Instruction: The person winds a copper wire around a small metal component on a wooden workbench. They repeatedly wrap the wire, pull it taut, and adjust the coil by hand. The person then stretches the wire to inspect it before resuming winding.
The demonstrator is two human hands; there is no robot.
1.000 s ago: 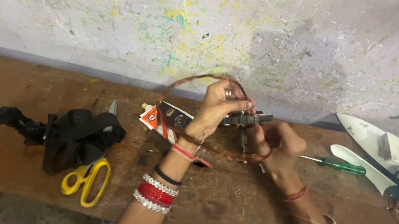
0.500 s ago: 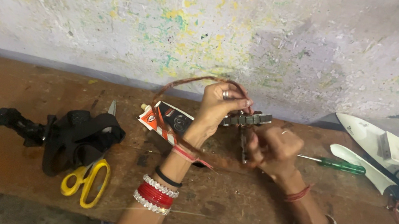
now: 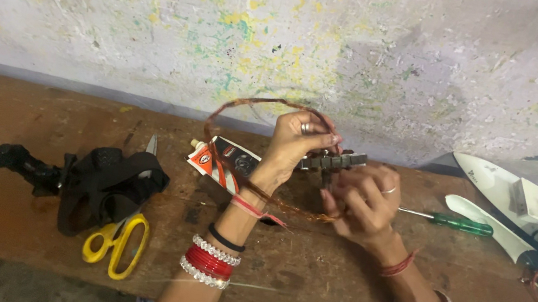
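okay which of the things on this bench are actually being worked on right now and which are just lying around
In hand:
left hand gripping a small dark metal part
right hand at the part's underside
looped copper wire running between both hands

Lying about:
yellow scissors
black strap
glue tube
green screwdriver
white casing pieces

left hand [image 3: 295, 144] grips dark metal part [image 3: 333, 161] | right hand [image 3: 364, 201] pinches copper wire loop [image 3: 248, 148] | wooden bench [image 3: 11, 212]
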